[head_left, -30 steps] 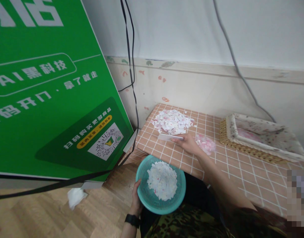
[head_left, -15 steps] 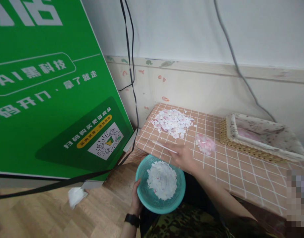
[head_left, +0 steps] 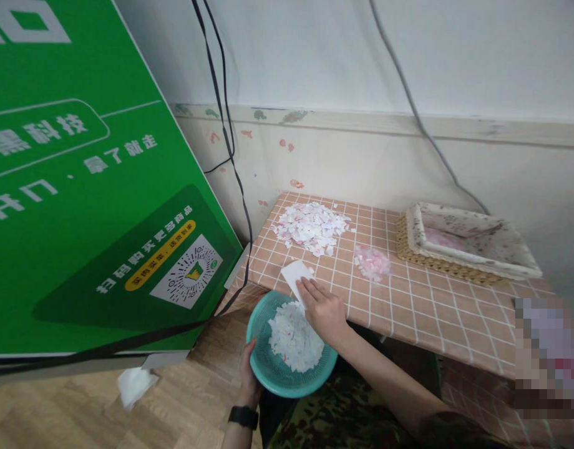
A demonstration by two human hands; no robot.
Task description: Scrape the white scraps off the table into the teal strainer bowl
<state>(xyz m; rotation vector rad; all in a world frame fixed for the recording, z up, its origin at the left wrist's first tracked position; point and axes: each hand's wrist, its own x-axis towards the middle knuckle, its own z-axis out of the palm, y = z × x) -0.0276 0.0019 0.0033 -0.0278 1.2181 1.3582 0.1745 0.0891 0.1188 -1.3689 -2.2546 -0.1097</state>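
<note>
My left hand (head_left: 250,374) grips the left rim of a teal plastic basket (head_left: 292,388), held just below the table's front edge. White paper scraps (head_left: 294,340) with a few pink bits lie inside it. Above the basket's far rim, my right hand (head_left: 323,310) holds a flat white card (head_left: 294,274), its broad face turned up near the table edge. A few scraps show beside the card. Farther back on the table is a heap of white and pinkish paper scraps (head_left: 310,227). To its right sits a smaller pile of pink scraps (head_left: 372,262).
A wicker basket (head_left: 448,262) with a cloth liner stands on the checked tablecloth (head_left: 437,305) by the wall. At left is a large green sign panel (head_left: 81,249), with black cables (head_left: 243,187) hanging beside it. A crumpled white bag (head_left: 135,383) lies on the floor.
My right hand has turned the card from nearly edge-on to face up and moved it toward the basket. My view has shifted slightly to the right.
</note>
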